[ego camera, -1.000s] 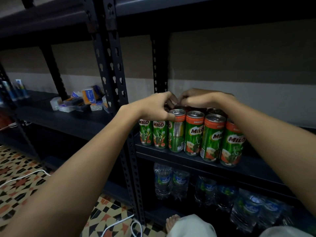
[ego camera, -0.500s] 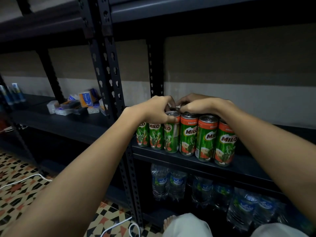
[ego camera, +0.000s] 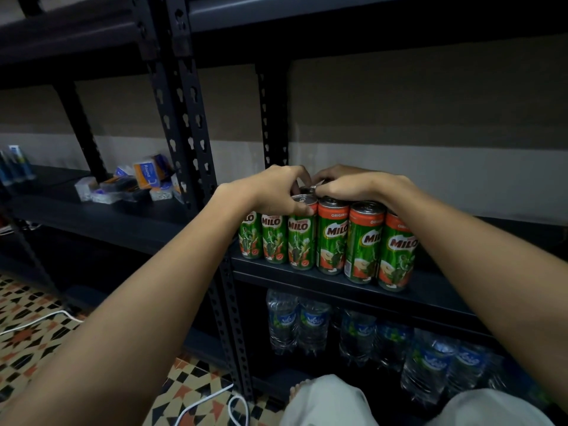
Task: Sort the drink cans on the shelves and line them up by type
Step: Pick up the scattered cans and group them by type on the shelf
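cans [ego camera: 332, 238], glossy metal cylinders, hands [ego camera: 310, 189] atop

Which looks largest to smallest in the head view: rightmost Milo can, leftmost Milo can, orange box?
1. Rightmost Milo can, though nearness may inflate it.
2. Leftmost Milo can.
3. Orange box, farther away, so unsure.

You have clear water bottles [ego camera: 313, 325] with blue labels standing in a row on the level below the dark metal rack [ego camera: 181, 124]. To the left of that rack's front upright, small boxes and packets [ego camera: 135, 184] lie heaped on a neighbouring shelf board. White cable [ego camera: 212, 401] trails over the patterned floor tiles [ego camera: 27, 305] at the rack's foot.
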